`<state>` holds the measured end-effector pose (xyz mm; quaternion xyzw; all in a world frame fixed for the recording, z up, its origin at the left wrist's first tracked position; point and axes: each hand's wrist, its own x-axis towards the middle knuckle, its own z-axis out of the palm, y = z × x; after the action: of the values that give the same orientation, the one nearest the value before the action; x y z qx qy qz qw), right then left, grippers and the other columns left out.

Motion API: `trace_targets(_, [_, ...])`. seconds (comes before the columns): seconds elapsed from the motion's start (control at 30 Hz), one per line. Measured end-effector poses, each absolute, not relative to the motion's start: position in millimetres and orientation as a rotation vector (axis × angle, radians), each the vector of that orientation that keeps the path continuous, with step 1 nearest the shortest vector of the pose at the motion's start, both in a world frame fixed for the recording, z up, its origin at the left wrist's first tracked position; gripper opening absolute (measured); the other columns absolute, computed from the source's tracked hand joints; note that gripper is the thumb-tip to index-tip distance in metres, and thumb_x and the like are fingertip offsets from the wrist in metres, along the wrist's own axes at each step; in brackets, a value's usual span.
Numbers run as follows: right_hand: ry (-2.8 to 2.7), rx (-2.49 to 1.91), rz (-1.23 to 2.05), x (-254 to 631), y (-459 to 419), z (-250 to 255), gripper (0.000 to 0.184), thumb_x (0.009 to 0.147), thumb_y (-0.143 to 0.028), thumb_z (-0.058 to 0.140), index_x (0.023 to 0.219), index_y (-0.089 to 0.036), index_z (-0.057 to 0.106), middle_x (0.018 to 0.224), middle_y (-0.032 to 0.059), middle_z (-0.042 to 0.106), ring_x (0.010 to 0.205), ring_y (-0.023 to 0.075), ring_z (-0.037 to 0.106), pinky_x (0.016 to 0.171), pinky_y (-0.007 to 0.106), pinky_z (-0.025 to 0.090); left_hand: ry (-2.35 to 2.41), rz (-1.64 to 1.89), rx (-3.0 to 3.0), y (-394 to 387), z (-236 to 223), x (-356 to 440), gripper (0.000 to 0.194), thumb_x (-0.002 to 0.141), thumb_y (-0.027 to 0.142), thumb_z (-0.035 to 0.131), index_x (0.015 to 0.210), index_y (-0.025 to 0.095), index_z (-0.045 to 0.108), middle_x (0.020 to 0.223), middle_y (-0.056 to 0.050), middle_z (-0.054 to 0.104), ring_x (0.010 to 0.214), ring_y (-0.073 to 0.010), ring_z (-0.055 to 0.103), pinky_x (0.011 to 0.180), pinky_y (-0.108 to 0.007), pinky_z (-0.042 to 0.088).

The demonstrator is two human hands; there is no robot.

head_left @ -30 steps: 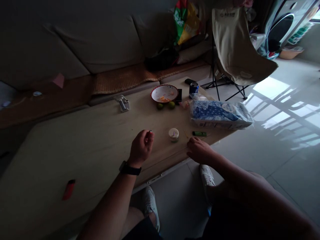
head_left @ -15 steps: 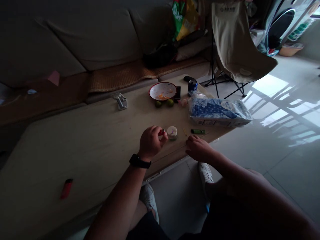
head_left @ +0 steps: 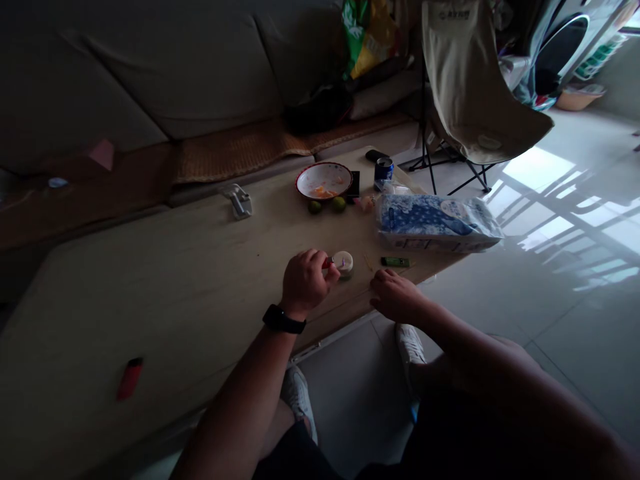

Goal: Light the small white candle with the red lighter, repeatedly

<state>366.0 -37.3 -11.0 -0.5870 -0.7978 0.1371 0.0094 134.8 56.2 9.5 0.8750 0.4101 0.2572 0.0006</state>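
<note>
My left hand, with a black watch at its wrist, is closed around a red lighter. The lighter's metal end points at a small round jar candle with a pale top and a short purple bit in its middle. No flame shows. My right hand rests at the table's near edge with its fingers curled together; whatever they may hold is hidden. Just beyond it lie thin yellowish sticks and a green lighter.
A second red lighter lies on the table at left. Farther back are a grey-white holder, a plate with orange scraps, green fruits, a can and a blue tissue pack. A folding chair stands behind.
My left hand has moved slightly right, bringing the lighter's end up to the candle's rim. My right hand stays nearly where it was. The view has shifted a little.
</note>
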Motion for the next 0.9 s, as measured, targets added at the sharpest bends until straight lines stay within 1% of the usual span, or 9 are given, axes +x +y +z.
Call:
trace_targets(0.2, [-2.497,-1.864,0.424,365,-38,-9,0.024,0.091,-0.034,0.065,0.107,-0.016,0.066,0.117,0.0157,0.063,0.117,0.0301,0.053,0.099,0.038,0.044,1.297,0.745,2.798,57,11,137,0.014,0.088,0.031,0.054,0.077,0.023,0.05,0.076,-0.006,0.06,0.075,-0.0239,0.056,0.069,-0.038,0.039])
trace_targets(0.53, [-2.503,-1.841,0.406,365,-38,-11,0.026,0.093,-0.036,0.064,0.107,-0.014,0.066,0.115,0.0162,0.063,0.113,0.0299,0.055,0.098,0.039,0.045,1.299,0.74,2.766,56,11,137,0.013,0.085,0.03,0.057,0.076,0.023,0.05,0.076,-0.007,0.06,0.076,-0.0249,0.057,0.069,-0.038,0.04])
trace_targets(0.63, [-2.502,-1.847,0.402,366,-38,-13,0.025,0.093,-0.036,0.064,0.106,-0.014,0.066,0.117,0.0159,0.062,0.114,0.0295,0.054,0.098,0.038,0.045,1.305,0.864,2.659,56,12,134,0.014,0.09,0.032,0.054,0.081,0.022,0.051,0.08,-0.007,0.06,0.078,-0.0236,0.056,0.071,-0.037,0.042])
trace_targets(0.77, [-2.507,-1.85,0.397,367,-38,-13,0.026,0.093,-0.037,0.065,0.106,-0.015,0.066,0.117,0.0156,0.062,0.113,0.0297,0.055,0.098,0.038,0.045,1.329,1.117,2.341,56,15,124,0.021,0.101,0.036,0.042,0.089,0.022,0.051,0.085,-0.005,0.059,0.081,-0.0207,0.056,0.074,-0.035,0.044])
trace_targets(0.9, [-2.509,-1.841,0.394,367,-38,-14,0.026,0.093,-0.037,0.064,0.105,-0.014,0.066,0.118,0.0157,0.062,0.114,0.0293,0.054,0.099,0.038,0.044,1.311,1.213,2.067,55,16,111,0.028,0.106,0.041,0.034,0.09,0.023,0.05,0.076,0.0,0.052,0.068,-0.0165,0.05,0.067,-0.032,0.043])
